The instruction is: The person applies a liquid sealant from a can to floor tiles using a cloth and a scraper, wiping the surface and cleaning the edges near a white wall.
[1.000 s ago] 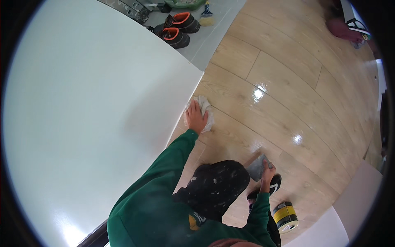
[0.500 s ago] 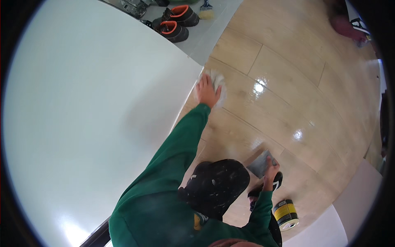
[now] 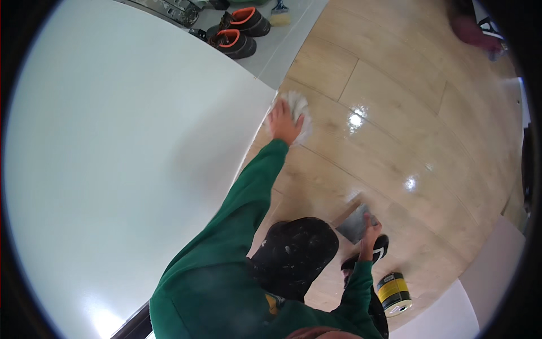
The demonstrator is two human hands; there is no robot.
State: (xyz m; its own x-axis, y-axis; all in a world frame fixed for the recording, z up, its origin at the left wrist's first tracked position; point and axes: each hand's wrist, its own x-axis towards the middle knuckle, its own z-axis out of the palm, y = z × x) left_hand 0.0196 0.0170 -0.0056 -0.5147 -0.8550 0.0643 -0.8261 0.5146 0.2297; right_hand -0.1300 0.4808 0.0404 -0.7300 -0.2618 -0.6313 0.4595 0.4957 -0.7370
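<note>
My left hand [image 3: 284, 123] presses a crumpled white cloth [image 3: 299, 107] onto the wood-look floor, right beside the foot of the white wall. Its fingers curve over the cloth, with the thumb set apart, and white folds show between them. In my right hand [image 3: 370, 230] is a flat grey rectangular tool, like a wide scraper [image 3: 353, 224], held just in front of my shoe. The fingers wrap its near edge; any handle is hidden. I cannot tell whether its far edge touches the floor.
A tin with a yellow band [image 3: 393, 294] lies near my right foot. Black shoes with orange lining [image 3: 236, 44] and a paintbrush [image 3: 280, 16] rest on grey flooring beyond the wall's corner. At the far right, another person's arm [image 3: 471, 35] reaches down. The white wall [image 3: 130, 152] fills the left.
Very little differs. The whole view has shifted slightly, and both hands keep their places, the left on the cloth and the right on the scraper.
</note>
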